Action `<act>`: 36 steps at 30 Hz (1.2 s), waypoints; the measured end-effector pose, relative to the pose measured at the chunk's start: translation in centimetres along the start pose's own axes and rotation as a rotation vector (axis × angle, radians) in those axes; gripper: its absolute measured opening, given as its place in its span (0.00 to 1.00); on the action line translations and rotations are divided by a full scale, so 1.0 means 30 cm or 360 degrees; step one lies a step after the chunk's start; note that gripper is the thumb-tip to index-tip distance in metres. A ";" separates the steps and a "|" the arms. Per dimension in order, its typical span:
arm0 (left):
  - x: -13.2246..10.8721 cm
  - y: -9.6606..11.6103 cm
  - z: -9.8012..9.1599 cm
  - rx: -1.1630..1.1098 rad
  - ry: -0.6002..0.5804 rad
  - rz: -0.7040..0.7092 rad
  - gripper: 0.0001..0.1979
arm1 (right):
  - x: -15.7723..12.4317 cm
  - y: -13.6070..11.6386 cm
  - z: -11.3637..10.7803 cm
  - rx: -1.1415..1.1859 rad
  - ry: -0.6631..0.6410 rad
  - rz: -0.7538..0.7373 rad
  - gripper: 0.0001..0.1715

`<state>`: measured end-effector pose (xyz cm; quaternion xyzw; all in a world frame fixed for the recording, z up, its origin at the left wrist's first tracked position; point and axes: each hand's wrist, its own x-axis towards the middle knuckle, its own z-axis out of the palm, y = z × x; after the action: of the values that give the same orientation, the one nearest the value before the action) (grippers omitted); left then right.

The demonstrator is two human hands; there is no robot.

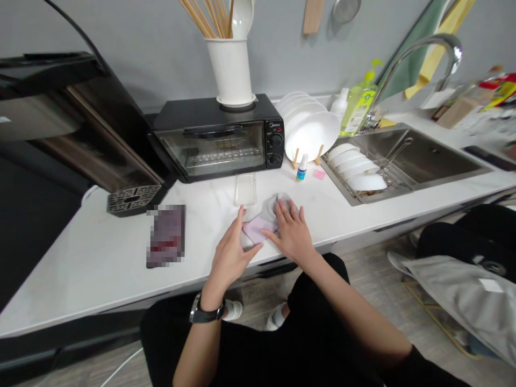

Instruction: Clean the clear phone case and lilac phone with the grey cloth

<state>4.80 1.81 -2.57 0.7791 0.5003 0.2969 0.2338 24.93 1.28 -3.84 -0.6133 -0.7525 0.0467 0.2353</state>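
Note:
A small pink flat object (255, 228), perhaps a phone, lies on the white counter (100, 258) near its front edge, partly under a grey cloth (269, 208). My right hand (291, 231) rests on the cloth with fingers stretched out and spread, pressing it onto the pink object. My left hand (230, 252), wearing a dark watch, steadies the pink object's left edge with straight fingers and the thumb against its near side.
A clear phone case (245, 189) lies just behind the hands. A dark phone (166, 236) lies to the left. A black toaster oven (217, 137), a small dropper bottle (301, 168), a pink note (319, 174), white plates (312, 131) and a sink (407, 158) are further back.

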 end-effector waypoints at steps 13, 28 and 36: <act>-0.007 0.012 0.010 0.0176 0.0044 -0.0003 0.51 | 0.025 0.078 -0.034 0.0013 -0.0075 -0.0228 0.47; 0.006 0.029 0.009 -0.0168 0.0061 -0.0123 0.30 | -0.006 0.069 -0.053 0.0120 0.0090 -0.0365 0.49; 0.003 0.014 0.023 -0.0045 -0.0047 -0.0207 0.17 | -0.026 -0.058 -0.042 0.0161 -0.0125 -0.0953 0.41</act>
<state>5.58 1.69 -2.78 0.7459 0.5419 0.2765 0.2710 23.98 -0.16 -2.33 -0.3493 -0.9051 0.0365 0.2395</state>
